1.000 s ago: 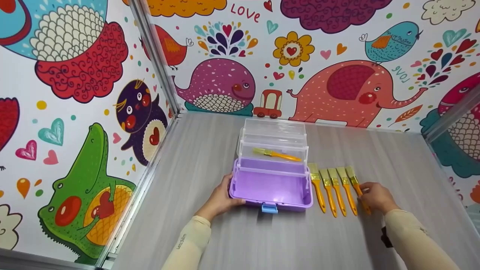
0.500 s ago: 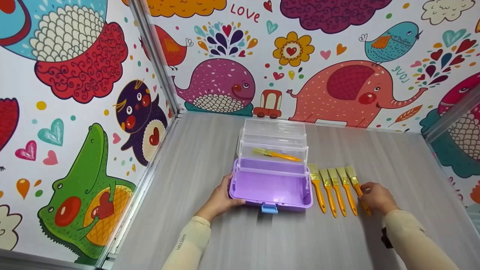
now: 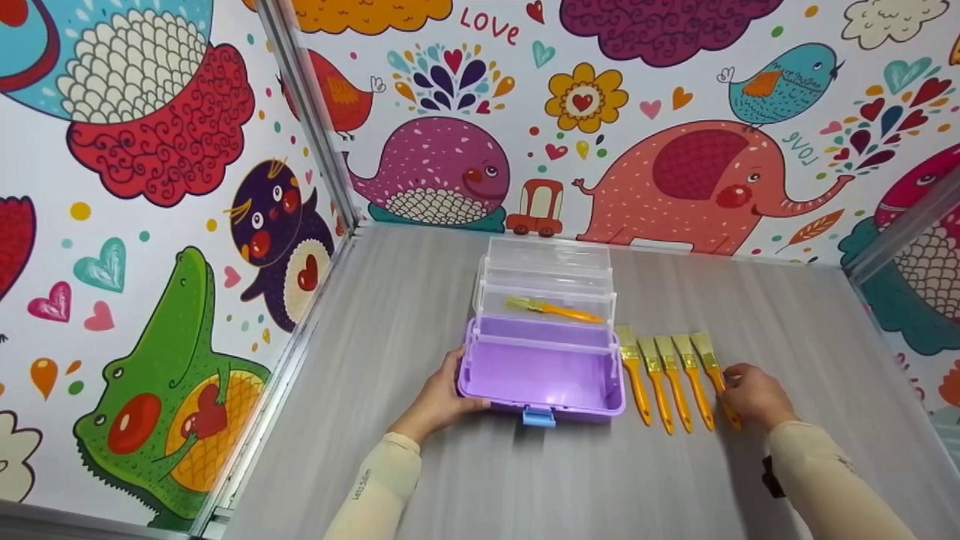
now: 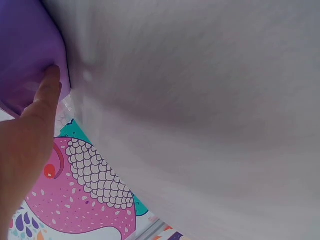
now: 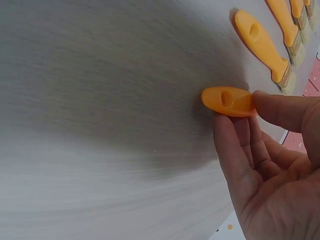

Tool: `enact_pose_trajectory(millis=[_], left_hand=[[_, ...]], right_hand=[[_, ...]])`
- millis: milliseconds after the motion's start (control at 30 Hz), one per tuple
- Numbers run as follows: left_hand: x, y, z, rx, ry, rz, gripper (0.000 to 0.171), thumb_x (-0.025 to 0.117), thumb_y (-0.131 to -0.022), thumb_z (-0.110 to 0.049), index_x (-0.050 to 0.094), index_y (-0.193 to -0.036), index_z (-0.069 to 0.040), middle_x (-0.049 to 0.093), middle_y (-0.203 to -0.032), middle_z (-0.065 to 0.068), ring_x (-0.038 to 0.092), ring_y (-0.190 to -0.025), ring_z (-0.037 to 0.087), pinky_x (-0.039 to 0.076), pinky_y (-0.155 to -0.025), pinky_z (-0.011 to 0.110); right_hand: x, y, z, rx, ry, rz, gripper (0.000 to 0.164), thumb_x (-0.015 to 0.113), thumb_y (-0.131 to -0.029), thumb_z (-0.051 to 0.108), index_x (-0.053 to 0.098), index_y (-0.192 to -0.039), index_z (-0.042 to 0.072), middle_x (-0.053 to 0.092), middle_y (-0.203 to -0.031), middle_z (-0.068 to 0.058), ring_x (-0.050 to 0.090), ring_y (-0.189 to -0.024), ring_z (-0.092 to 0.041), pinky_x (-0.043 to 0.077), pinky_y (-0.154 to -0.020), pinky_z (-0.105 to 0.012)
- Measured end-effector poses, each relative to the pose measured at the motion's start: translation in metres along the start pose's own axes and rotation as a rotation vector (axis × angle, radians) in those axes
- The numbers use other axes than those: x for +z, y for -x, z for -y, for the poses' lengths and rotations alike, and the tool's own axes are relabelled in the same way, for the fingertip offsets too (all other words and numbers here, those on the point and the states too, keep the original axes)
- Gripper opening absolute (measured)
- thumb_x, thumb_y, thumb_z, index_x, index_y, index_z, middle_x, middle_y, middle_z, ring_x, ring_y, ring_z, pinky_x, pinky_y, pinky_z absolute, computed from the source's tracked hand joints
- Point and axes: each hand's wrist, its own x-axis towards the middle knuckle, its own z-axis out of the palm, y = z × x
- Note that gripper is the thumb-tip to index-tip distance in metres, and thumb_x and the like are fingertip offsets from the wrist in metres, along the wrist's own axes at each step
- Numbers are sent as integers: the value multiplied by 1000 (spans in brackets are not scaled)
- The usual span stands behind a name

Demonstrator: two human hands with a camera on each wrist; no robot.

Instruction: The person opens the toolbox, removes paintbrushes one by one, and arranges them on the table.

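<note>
A purple toolbox (image 3: 544,371) stands on the table with its clear lid and tiers folded back. My left hand (image 3: 442,394) grips its left front corner, thumb at the front rim and fingers along the side; in the left wrist view a finger (image 4: 47,92) lies against the purple wall. A paintbrush (image 3: 564,310) with an orange handle lies in a clear tray (image 3: 495,304). Right of the box, my right hand (image 3: 756,394) pinches the handle of the rightmost paintbrush (image 3: 703,351) between thumb and fingers. The right wrist view shows that orange handle (image 5: 225,100) end-on.
Several more paintbrushes (image 3: 667,375) lie side by side between the toolbox and my right hand, bristles toward the back wall. A blue latch (image 3: 538,417) juts from the box front. Patterned walls (image 3: 442,172) bound the grey table (image 3: 390,300) at the back and sides.
</note>
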Motion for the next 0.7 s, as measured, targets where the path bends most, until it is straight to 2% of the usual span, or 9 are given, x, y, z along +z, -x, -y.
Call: enact_pose_trajectory(millis=[267,500,700], left_hand=[[0,-1,1,-2,14,-2,101,91,-71,-20,31,-152,-7,46,-147,20,44,-133,36,31,-112,53],[1,-1,4,19,-9,-11,103,91,-70,-22,31,-151,-4,50,-142,23,48,-128,37,34,-109,53],[1,-1,4,15,1,-11,103,91,-70,-22,31,-151,-5,49,-144,22,47,-130,37,33,-110,53]], right_hand=[[0,0,-2,-6,-9,-8,49,68,-84,7,52,-124,-16,64,-102,-28,60,-81,-31,54,-65,-40],[0,1,-2,-38,19,-34,47,68,-85,8,53,-122,-17,64,-108,-33,64,-89,-38,55,-71,-47],[-2,0,-3,2,-2,-16,48,68,-86,8,52,-123,-16,63,-110,-33,62,-90,-37,55,-75,-48]])
